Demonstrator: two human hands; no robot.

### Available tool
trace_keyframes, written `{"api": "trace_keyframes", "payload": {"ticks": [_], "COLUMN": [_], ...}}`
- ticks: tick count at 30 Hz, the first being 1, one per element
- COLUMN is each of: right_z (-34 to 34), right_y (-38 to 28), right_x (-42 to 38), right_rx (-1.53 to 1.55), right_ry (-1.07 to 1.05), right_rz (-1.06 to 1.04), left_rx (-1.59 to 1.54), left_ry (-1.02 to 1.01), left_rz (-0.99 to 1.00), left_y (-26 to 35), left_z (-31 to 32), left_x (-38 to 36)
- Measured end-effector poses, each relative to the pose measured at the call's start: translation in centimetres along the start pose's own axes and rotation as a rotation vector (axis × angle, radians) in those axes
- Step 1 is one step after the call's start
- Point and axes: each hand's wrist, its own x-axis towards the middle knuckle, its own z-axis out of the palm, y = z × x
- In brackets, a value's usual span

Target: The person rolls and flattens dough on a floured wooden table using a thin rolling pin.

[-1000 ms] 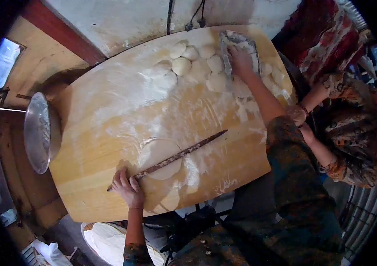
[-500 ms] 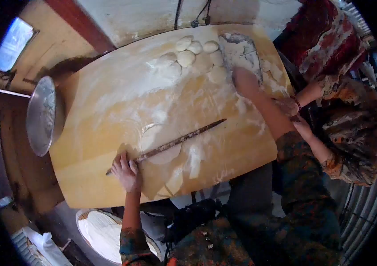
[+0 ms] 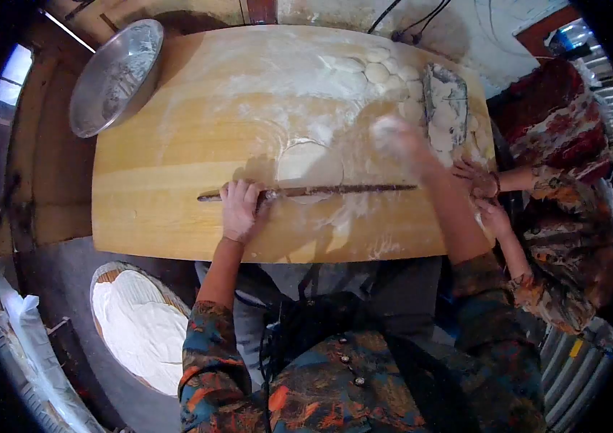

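A thin dark rolling pin lies across the floured board, over the near edge of a flat round of dough. My left hand is closed over the pin's left part, fingers curled across it. My right hand is above the board, between the dough round and a flour-filled tray. It is smeared by motion and white at the fingers, so its grip does not show. Several dough pieces sit left of the tray.
A metal basin leans at the board's far left corner. Rolled white sheets lie on a round mat at lower left. At the right edge, another person's hands are near the tray. Cords hang on the wall behind.
My right hand has left the flour tray and moved left over the board. The rolling pin has turned nearly level, with my left hand still on it. The whole view has shifted.
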Motion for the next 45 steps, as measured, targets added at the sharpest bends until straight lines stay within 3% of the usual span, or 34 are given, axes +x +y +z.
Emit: {"api": "trace_keyframes", "payload": {"ticks": [2, 4, 7, 10, 13, 16, 22, 24, 26, 28, 31, 33, 34, 38, 40, 41, 43, 45], "right_z": [4.8, 7.5, 9.8, 12.6, 14.7, 13.3, 9.5, 9.0, 8.2, 6.9, 6.3, 7.0, 7.6, 9.3, 10.5, 11.0, 11.9, 11.0], "right_y": [2.3, 0.4, 1.7, 2.6, 0.8, 1.6, 5.2, 5.5, 5.4, 4.8, 3.3, 4.2, 4.9, 6.2, 4.8, 5.3, 5.9, 5.9], "right_x": [2.4, 0.4, -2.5, -2.3, -3.6, -6.4, -8.9, -6.0, -2.2, 0.9, 1.3, -0.8, -2.4, -7.4, -8.9, -8.8, -8.1, -5.4], "right_rx": [-0.504, -0.453, -0.689, -1.044, -0.978, -0.909, -1.203, -1.255, -1.272, -1.253, -1.092, -1.094, -1.087, -1.121, -1.236, -1.163, -1.015, -1.315], "right_ry": [-0.100, -0.236, 0.106, -0.050, -0.298, -0.342, 0.117, 0.154, 0.242, 0.397, 0.098, 0.106, 0.106, 0.057, 0.025, 0.116, 0.288, 0.252], "right_rz": [-0.334, -0.140, -0.280, -0.488, -0.416, -0.336, -0.150, -0.115, -0.133, -0.199, -0.029, -0.286, -0.411, -0.493, -0.427, -0.347, -0.199, -0.143], "left_rx": [-0.038, -0.062, -0.074, -0.096, -0.082, -0.091, 0.085, 0.296, 0.256, 0.222, -0.004, -0.083, -0.082, -0.064, 0.028, 0.071, 0.298, 0.413], "left_ry": [0.011, 0.018, 0.027, -0.001, -0.018, -0.031, -0.104, -0.080, 0.016, -0.027, -0.158, -0.238, -0.297, -0.580, -0.323, -0.194, -0.135, -0.086], "left_rz": [0.072, 0.097, 0.076, 0.084, 0.103, 0.111, 0.022, -0.058, -0.163, -0.243, -0.205, -0.172, -0.249, -0.595, -0.376, -0.260, -0.182, -0.204], "left_y": [0.0, 0.2, 0.2, 0.2, 0.1, -0.2, 0.9, 1.1, -0.4, -0.8, 0.8, 2.1, 2.1, 3.8, 2.5, 1.3, -0.2, -0.8], "left_z": [-0.2, -0.4, -0.9, -0.6, -0.4, -0.3, 0.4, 1.8, 3.1, 4.7, 4.5, 3.3, 3.1, 0.1, 0.2, 0.5, 0.8, 1.1], "left_x": [-0.4, -0.9, -1.4, -1.2, -0.9, -1.0, 0.7, 3.5, 8.2, 12.4, 14.5, 13.8, 12.6, 7.9, 3.3, 2.1, 1.8, 3.5]}}
